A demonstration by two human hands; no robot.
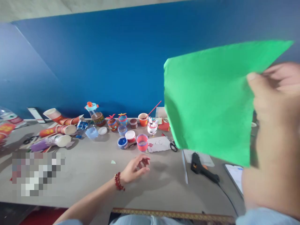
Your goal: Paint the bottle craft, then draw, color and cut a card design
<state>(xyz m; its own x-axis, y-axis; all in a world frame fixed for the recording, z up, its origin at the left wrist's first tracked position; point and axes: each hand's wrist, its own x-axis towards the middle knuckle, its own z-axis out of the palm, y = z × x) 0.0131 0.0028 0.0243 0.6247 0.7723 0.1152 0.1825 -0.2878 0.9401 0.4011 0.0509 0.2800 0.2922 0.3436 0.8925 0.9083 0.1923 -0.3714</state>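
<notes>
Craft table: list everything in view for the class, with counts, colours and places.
Flat green sheet: one, green, raised right
Black plastic glue gun: one, black, right
Rectangular phone: one, dark edge, far right
Loop-handled scissors: at least one, black, centre
Round paint tub: one, blue, centre
Pink cup: one, pink, centre
Round leafy-topped cups: two, brown and blue, back
Stacked paper cups: several, red and purple, left
Plastic bottles: at least two, clear, left
Wall: one, blue, behind
Tabletop: one, grey, below
Smaller items: several, mixed, some blurred or pixelated
Left hand: one, bare, centre
Right hand: one, bare, holding sheet
</notes>
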